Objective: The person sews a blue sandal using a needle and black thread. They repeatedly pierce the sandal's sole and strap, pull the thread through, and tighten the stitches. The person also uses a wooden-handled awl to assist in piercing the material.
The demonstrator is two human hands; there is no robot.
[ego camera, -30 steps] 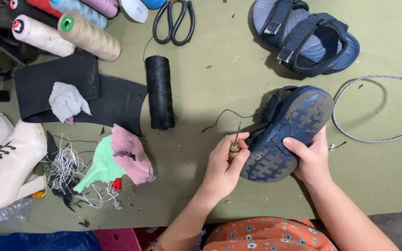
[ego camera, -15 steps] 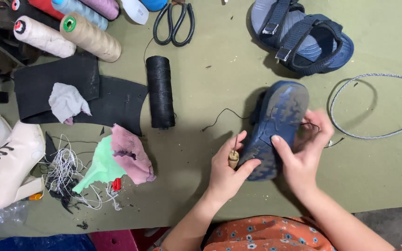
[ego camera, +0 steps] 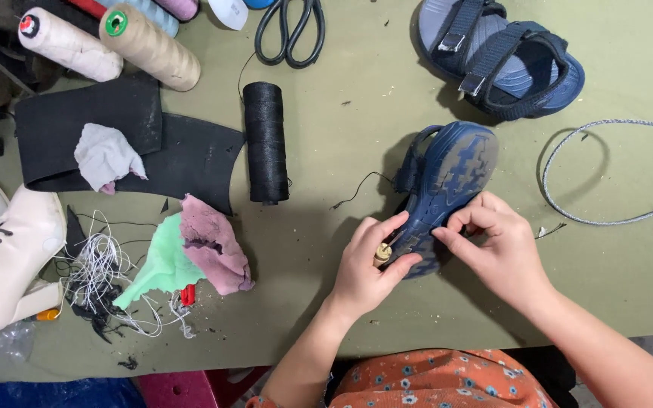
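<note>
Blue sandal (ego camera: 447, 193) turned sole-up and more upright beside the black thread spool (ego camera: 265, 142), right hand (ego camera: 493, 249) shifted onto its sole edge, left hand (ego camera: 364, 264) grip kept low.

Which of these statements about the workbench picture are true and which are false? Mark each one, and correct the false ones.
1. Both hands are on the dark blue sandal, which is turned sole up. True.
2. The left hand holds a small wooden-handled tool against the sole. True.
3. The scissors lie open beside the right hand. False: they lie at the top edge of the table, far from it.
4. The black thread spool stands upright. False: it lies on its side.
5. A second sandal lies strap side up beyond the first. True.
</note>
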